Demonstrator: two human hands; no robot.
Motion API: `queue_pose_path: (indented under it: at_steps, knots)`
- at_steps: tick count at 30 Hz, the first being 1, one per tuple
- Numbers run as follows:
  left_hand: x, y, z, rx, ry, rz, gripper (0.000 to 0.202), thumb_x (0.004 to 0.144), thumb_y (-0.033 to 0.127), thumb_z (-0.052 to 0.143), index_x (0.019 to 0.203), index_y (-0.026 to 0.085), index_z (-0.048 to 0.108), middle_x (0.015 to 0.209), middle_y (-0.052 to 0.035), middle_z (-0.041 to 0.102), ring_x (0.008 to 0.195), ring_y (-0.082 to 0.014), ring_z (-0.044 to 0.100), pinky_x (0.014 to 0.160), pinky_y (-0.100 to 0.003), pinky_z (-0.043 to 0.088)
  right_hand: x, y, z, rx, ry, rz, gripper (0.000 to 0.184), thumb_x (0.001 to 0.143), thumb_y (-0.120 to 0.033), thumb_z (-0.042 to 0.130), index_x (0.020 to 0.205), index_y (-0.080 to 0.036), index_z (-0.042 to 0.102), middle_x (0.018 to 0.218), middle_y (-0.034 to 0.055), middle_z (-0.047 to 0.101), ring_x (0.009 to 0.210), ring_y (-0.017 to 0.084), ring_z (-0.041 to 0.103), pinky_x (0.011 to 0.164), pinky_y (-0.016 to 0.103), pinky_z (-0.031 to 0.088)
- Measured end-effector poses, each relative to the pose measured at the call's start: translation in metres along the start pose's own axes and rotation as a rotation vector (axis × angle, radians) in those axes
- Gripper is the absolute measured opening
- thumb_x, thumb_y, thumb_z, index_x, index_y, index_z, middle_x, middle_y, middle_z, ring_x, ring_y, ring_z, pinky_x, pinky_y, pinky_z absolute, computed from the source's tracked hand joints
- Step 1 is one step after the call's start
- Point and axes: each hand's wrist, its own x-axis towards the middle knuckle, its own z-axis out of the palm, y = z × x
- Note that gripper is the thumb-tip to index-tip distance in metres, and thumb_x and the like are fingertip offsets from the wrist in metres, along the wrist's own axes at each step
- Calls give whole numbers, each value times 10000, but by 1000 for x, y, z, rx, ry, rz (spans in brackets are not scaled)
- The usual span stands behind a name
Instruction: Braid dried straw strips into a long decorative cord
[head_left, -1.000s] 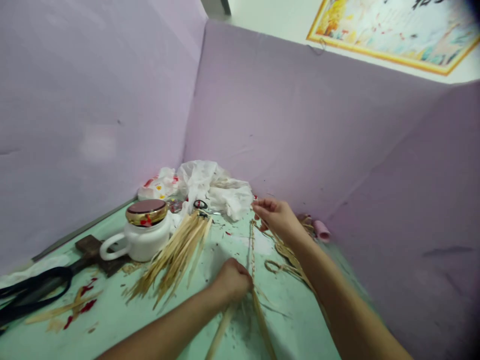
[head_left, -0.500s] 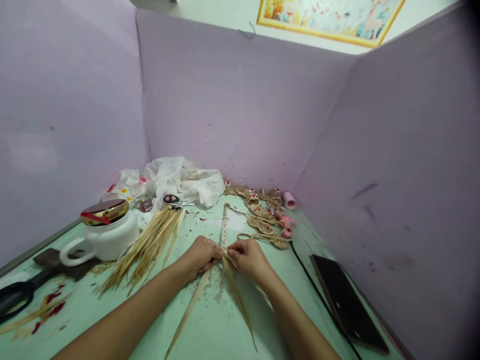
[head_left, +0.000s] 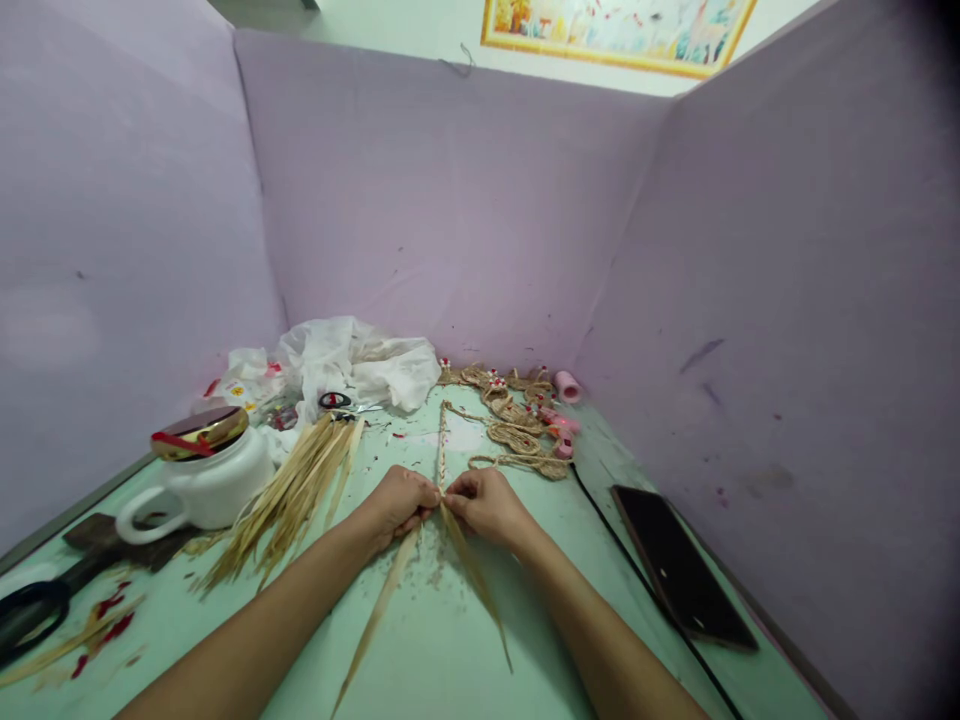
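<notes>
A narrow braid [head_left: 442, 445] of pale straw-like strands runs away from me along the green table. At its near end my left hand [head_left: 405, 502] pinches the strands, fingers curled in. My right hand [head_left: 484, 503] pinches the same spot from the other side, its fingertips almost touching the left ones. Two loose strands trail toward me: one strand [head_left: 381, 615] slants left below my left hand, another strand [head_left: 480, 585] slants right. Fingers cover the crossing point. Left of my hands lies a fanned bundle of dry strands [head_left: 289, 500].
A white mug [head_left: 225, 485] with a gold-rimmed lid stands left, near black-handled scissors [head_left: 37, 610]. Crumpled white plastic [head_left: 360, 360] lies at the back. Coiled twine pieces [head_left: 517, 437] and a pink glue gun [head_left: 564, 435] with a black cord sit right, beyond a dark phone [head_left: 682, 565].
The view has shifted slightly, so most things sit a little further left. Both hands stay at the braid's near end; a strand by the right hand no longer shows.
</notes>
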Motion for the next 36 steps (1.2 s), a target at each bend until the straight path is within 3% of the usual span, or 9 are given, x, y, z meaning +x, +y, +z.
queue_pose_path:
  at_steps: [5,13,16,22,26,28,30,32,36]
  knots:
    - [2,1,3,52,5,-45,174,560,240,509,433,153,428,293,63,348,238,-38,238,282,-184,114,-2,-7,0,-62,138,44,144,580,-170,510,577,-127,647,486,20,565,477,101,471,439,188,296]
    - [0,6,6,36,47,-13,85,544,184,488,476,133,484,317,62,360,273,-31,230,311,-183,131,-3,-6,-13,415,-169,72,117,622,-188,520,560,-115,587,424,-35,494,388,46,380,410,168,280]
    - [1,6,5,-2,32,-14,86,538,198,509,491,127,502,322,60,368,275,-30,233,312,-181,131,0,-5,-13,521,-139,126,61,575,-164,595,551,-119,561,399,-49,482,371,43,384,408,169,304]
    - [0,5,5,-63,46,12,73,516,173,509,478,113,525,313,56,361,286,-25,228,323,-178,133,1,-11,-5,635,-78,238,156,591,-103,610,523,-131,473,392,-60,463,356,32,395,402,157,326]
    - [2,1,6,-115,36,50,89,515,195,534,499,108,544,391,23,455,353,-46,343,366,-173,210,-3,-17,-4,844,-194,334,121,648,-74,546,624,-147,453,457,-39,505,400,58,467,425,168,363]
    - [5,-3,5,-92,30,80,107,517,211,539,512,106,556,413,21,467,379,-50,358,386,-176,225,-3,-17,-4,897,-281,381,101,662,-74,524,637,-143,454,468,-34,496,386,48,444,390,149,329]
    - [7,-5,3,-19,25,119,125,525,222,533,507,102,559,398,36,428,374,-35,307,388,-176,194,-1,-16,-4,857,-307,408,117,656,-76,520,589,-134,444,430,-50,442,329,18,342,328,125,215]
    - [8,-5,-2,44,-13,148,139,537,234,521,482,108,533,374,55,368,362,-22,245,384,-179,155,1,-13,-4,777,-252,417,156,632,-82,537,540,-137,424,378,-72,382,294,4,246,308,137,116]
    - [5,3,-11,100,-169,134,157,562,256,501,463,140,463,353,70,316,327,-24,223,364,-185,150,5,-8,-3,668,-104,372,166,552,-99,604,560,-149,447,346,-83,409,273,14,236,312,165,98]
